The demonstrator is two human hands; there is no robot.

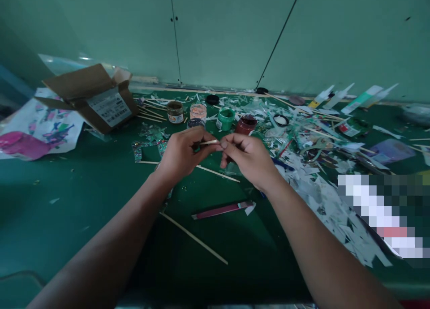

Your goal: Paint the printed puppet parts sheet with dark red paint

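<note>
My left hand (pixel 186 148) is closed around a short pale wooden stick (pixel 210 142) whose end points right. Meeting it at the fingertips, my right hand (pixel 250 159) is pinched closed; whatever sits between its thumb and fingers is too small or hidden to make out. Under the hands a thin wooden stick (pixel 218 173) lies on the green table. Nearer to me rest a pink tweezers-like tool (pixel 218 211), with a white scrap (pixel 250 208) at its metal tip, and another wooden stick (pixel 195 238).
Paint jars, including a green one (pixel 225 119) and a dark red one (pixel 246 124), stand beyond my hands. An open cardboard box (pixel 101 98) is at left. White scraps (pixel 316 192), scissors (pixel 314 151) and glue bottles (pixel 361 99) crowd the right side.
</note>
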